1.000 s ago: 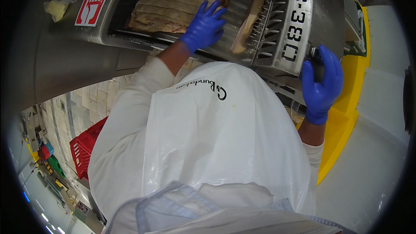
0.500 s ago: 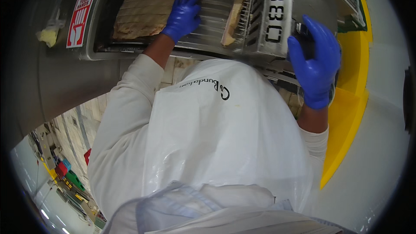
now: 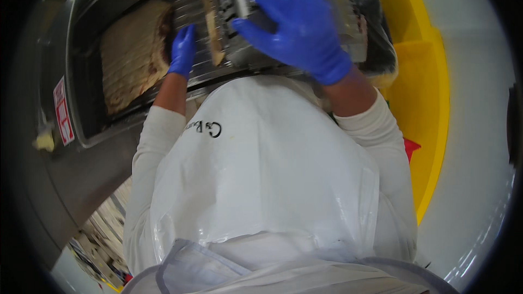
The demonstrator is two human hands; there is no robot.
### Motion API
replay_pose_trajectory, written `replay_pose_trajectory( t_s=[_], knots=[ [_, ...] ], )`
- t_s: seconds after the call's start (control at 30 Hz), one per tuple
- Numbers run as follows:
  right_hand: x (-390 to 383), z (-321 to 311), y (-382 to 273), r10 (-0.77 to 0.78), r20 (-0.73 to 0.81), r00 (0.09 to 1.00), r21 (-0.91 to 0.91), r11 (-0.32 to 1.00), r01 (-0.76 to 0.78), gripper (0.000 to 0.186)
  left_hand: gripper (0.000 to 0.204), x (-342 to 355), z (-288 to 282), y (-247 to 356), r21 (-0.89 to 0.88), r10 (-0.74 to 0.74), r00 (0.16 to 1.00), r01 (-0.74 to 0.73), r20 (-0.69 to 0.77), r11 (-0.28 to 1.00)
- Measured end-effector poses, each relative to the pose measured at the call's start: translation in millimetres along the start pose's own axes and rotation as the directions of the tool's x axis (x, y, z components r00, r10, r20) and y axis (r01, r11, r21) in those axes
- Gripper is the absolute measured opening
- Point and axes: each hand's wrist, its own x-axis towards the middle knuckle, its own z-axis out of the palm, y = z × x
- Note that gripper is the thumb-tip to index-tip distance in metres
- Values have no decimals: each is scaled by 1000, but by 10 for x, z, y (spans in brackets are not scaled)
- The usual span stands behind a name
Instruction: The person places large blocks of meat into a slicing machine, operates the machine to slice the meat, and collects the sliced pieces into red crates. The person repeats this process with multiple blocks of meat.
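My left hand [image 3: 183, 51], in a blue glove, stands at the right edge of a large flat slab of meat [image 3: 133, 49] with a pale, lined surface. Its fingers point away from me, stretched out, and grip nothing. Right of it, a narrow pale strip of meat [image 3: 213, 24] lies on the ribbed metal bed [image 3: 193, 5] of a machine. Over the machine's metal cover [image 3: 253, 49] hovers my gloved right hand [image 3: 305, 27], thumb and fingers apart with nothing between them. Whether it touches the cover, I cannot tell.
A tall metal side wall [image 3: 71, 98] with a red and white warning sign [image 3: 63, 111] rises at the left. Yellow bins or panels [image 3: 422, 87] stand on the right, beside a dark plastic-covered thing [image 3: 376, 32]. A red object [image 3: 411, 148] shows near my right sleeve.
The view has turned, so the machine sits differently in it. My left hand has come off the slab's top to its right edge. The right hand has moved left, over the cover.
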Motion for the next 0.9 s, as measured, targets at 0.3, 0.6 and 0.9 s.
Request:
replay_pose_trajectory(
  t_s=[0.3, 0.6, 0.9],
  knots=[
    [18, -142, -28, 90, 75, 993, 92, 991, -97, 44, 63, -34, 139, -1, 562, 155, 987, -105, -41, 820],
    [-39, -122, 54, 45, 27, 999, 184, 982, -49, 50, 47, -691, 0, 791, -345, -254, 965, 260, 64, 902],
    [58, -301, 49, 311, 144, 939, 648, 688, -327, 66, 51, -1577, 356, 2713, -325, 236, 967, -193, 100, 926]
  ],
)
